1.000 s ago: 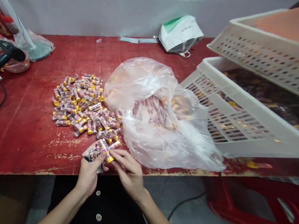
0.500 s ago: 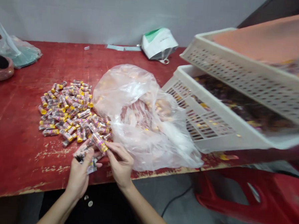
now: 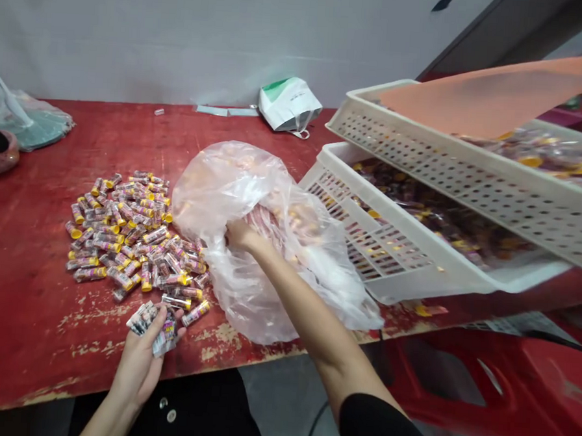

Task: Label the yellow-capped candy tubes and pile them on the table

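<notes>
Yellow-capped plastic tubes (image 3: 134, 229) lie in a loose heap on the scuffed red table (image 3: 17, 308), just left of a crumpled clear plastic bag (image 3: 199, 200); more seem to sit inside the bag, though the film blurs them, so we would not swear to it; our left hand (image 3: 137, 366) is curled around a small bundle of labelled tubes (image 3: 146, 321), held low near the table's front edge; our right hand (image 3: 241, 235) is pushed into the bag's folds, its fingers hidden, so we cannot tell whether it is open or closed on anything; the step in hand looks like drawing tubes out of the bag; the next move calls for a firm hold through the slippery film, then lifting the tubes clear; two white perforated plastic crates (image 3: 382, 249) stand tilted at the right, loaded with similar yellow-capped items
</notes>
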Tool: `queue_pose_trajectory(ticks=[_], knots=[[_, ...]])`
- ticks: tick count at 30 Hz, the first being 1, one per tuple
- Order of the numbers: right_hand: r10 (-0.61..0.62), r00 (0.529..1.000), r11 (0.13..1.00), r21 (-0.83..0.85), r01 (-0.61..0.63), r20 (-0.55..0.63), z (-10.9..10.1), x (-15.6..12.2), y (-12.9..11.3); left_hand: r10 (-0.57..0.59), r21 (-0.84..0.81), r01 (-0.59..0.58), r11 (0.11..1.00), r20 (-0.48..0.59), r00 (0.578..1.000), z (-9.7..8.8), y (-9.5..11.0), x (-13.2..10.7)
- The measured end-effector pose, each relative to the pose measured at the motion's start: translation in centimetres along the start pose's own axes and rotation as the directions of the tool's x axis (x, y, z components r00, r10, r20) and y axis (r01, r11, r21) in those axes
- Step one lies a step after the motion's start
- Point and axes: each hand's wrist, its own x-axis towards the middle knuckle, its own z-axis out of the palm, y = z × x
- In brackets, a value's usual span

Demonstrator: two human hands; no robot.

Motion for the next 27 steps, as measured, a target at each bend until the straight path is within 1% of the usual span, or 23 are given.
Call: queue_pose_trajectory(ticks=[2,5,6,7,8,9,11,12,14,16,17,19,22,23,26,27], knots=[[-0.009,1.000,0.999,0.035,0.009,0.006,-1.4,-2.1,0.1,0.002,-0.021,-0.003,1.000,-0.023,1.000,-0.1,0.3,0.1],[-0.030,0.999,0.994,0.107,0.026,0.035,-4.1,-7.0,-0.6,0.004,-0.076,-0.006,0.997,-0.027,1.000,0.2,0.5,0.2],[-0.038,0.997,0.985,0.173,0.026,0.067,-4.5,-8.8,-1.3,0.008,-0.102,-0.010,0.995,-0.013,1.000,0.4,0.4,0.1],[-0.041,0.993,0.963,0.269,0.011,0.107,-4.4,-10.7,-2.1,0.016,-0.130,-0.015,0.991,0.003,1.000,0.8,0.2,0.1],[-0.037,0.989,0.924,0.383,-0.020,0.141,-3.8,-12.6,-3.1,0.021,-0.154,-0.018,0.988,0.019,1.000,1.2,-0.1,-0.1],[-0.024,0.985,0.866,0.496,-0.063,0.168,-2.9,-14.3,-4.1,0.023,-0.174,-0.018,0.985,0.031,0.999,1.6,-0.4,-0.2],[0.029,0.976,0.736,0.656,-0.166,0.214,0.1,-17.1,-6.3,0.036,-0.200,-0.027,0.979,0.044,0.998,2.3,-0.9,-0.6],[0.061,0.973,0.694,0.691,-0.203,0.224,1.7,-18.2,-7.3,0.048,-0.207,-0.036,0.978,0.053,0.997,2.5,-1.1,-0.7],[0.112,0.967,0.654,0.716,-0.245,0.228,4.8,-19.8,-8.8,0.082,-0.207,-0.067,0.976,0.066,0.994,2.4,-1.3,-1.0],[0.146,0.965,0.651,0.714,-0.258,0.217,7.1,-20.4,-9.8,0.109,-0.188,-0.097,0.977,0.058,0.992,2.0,-1.4,-1.3],[0.154,0.966,0.653,0.713,-0.258,0.208,7.8,-20.4,-10.0,0.122,-0.180,-0.112,0.977,0.044,0.992,1.6,-1.3,-1.4],[0.160,0.966,0.645,0.719,-0.259,0.205,8.5,-20.0,-10.2,0.145,-0.173,-0.138,0.975,0.026,0.989,0.9,-1.3,-1.5],[0.155,0.970,0.640,0.729,-0.242,0.186,8.3,-18.7,-10.1,0.129,-0.188,-0.122,0.975,0.024,0.991,0.1,-1.2,-1.6],[0.139,0.969,0.645,0.724,-0.245,0.204,8.0,-18.2,-10.1,0.107,-0.187,-0.100,0.977,0.024,0.994,-0.2,-1.1,-1.5],[0.054,0.940,0.657,0.697,-0.288,0.338,6.9,-16.7,-9.8,0.055,-0.104,-0.049,0.993,0.051,0.997,-0.8,-0.8,-1.1],[0.034,0.931,0.661,0.690,-0.293,0.363,6.6,-16.3,-9.7,0.051,-0.065,-0.046,0.997,0.068,0.996,-0.9,-0.7,-1.0]])
